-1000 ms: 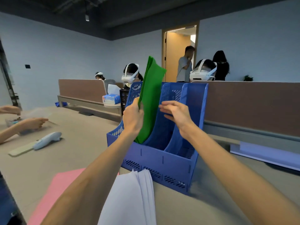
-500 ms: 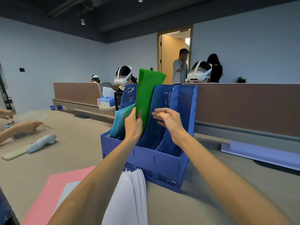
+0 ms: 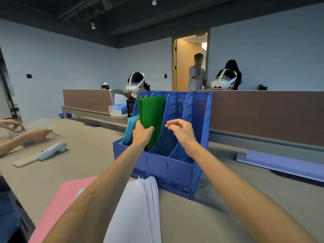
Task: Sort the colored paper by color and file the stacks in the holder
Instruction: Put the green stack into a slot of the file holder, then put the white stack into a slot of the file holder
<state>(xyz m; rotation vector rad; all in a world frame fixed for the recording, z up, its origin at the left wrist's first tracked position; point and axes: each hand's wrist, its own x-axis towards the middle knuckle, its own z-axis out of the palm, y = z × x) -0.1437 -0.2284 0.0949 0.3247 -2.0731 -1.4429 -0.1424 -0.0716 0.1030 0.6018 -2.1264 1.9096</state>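
A blue slotted file holder [image 3: 161,165] stands on the desk ahead of me. A green paper stack [image 3: 152,113] stands in its second slot from the left, and my left hand [image 3: 142,133] grips the stack's near edge. A light blue stack [image 3: 130,128] fills the leftmost slot. My right hand [image 3: 181,131] hovers with loosely curled fingers in front of the third slot's divider, holding nothing. A white paper stack [image 3: 138,211] and a pink stack [image 3: 57,204] lie on the desk near me, partly under my left forearm.
Another person's hands [image 3: 26,134] work at the far left, beside a white handheld controller [image 3: 52,150] on a flat pad. A brown desk partition [image 3: 263,116] runs behind the holder. A tissue box [image 3: 117,109] sits at the back. Several people with headsets are beyond.
The green stack has gone down into the holder's second slot, with my left hand still on it. My right hand has come off the divider and drawn back slightly.
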